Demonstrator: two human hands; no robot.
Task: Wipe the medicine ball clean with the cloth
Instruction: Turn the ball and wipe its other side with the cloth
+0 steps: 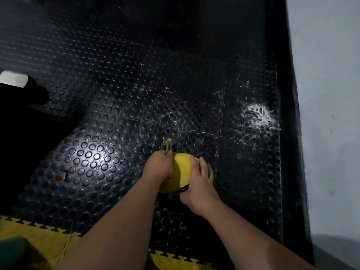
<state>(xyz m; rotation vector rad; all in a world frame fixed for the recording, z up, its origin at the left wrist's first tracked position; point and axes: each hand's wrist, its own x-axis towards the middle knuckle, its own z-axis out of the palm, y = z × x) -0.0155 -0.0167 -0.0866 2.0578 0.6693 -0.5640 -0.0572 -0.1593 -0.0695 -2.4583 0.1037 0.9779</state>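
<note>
Two hands were on the medicine ball (181,172), one to each side, with the ball low on the floor (120,106) between them and just in front of the person.

Right hand (198,184): fingers spread and laid over the ball's right flank, thumb reaching toward its top. Read as the steadying hand, since a round ball on a flat floor would roll under any rubbing stroke. This grip was open, pressing rather than clasping.

Left hand (158,166): fingers curled against the ball's left side, grip closed round the cloth (169,146), of which only a pale yellowish strip showed, sticking up above the knuckles. The rest of the cloth was hidden between palm and ball. Judged to be the working hand, mid-wipe on the left face.

Materials. Ball: yellow, smooth, matte, with a dark band or marking at its near lower edge; whether a seam, a strap or print could not be told. Floor: black rubber matting, studded with raised round discs, slightly glossy where light struck. White scuffs and streaks crossed it, with a dense white splat (260,115) well to the right near the wall (327,94). Wall: pale, flat, painted. Near edge: yellow interlocking foam tiles (39,232) with jigsaw teeth meeting the black mat.

Progress: visible yellow surface looked clean; the underside and far side could not be checked.
</note>
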